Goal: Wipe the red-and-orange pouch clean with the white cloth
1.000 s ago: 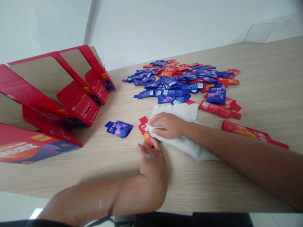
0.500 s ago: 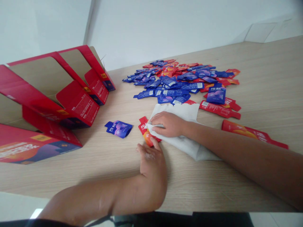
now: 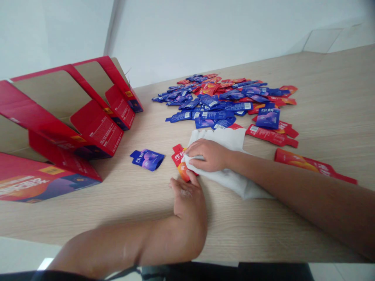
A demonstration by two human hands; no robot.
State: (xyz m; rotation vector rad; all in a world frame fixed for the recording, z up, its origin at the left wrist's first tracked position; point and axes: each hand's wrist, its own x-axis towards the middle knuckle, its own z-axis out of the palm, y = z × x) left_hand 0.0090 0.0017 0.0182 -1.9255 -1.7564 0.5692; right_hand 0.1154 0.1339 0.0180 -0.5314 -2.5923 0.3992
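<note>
My right hand is closed on a white cloth and presses it onto the right part of a red pouch with an orange fruit picture. The pouch lies flat, partly covered by the cloth. At the pouch's near edge is my left hand, bent at the wrist. Its fingers are apart, and one fingertip touches the lower corner of the pouch. To the left, a single blue pouch lies apart from both hands.
Several open red cartons stand on the left of the wooden table. Behind the cloth spreads a heap of blue and red pouches. One red pouch lies beyond my right forearm. A white wall backs the table.
My right hand has shifted very slightly with the cloth, uncovering a little more of the red pouch. My left hand stays in place.
</note>
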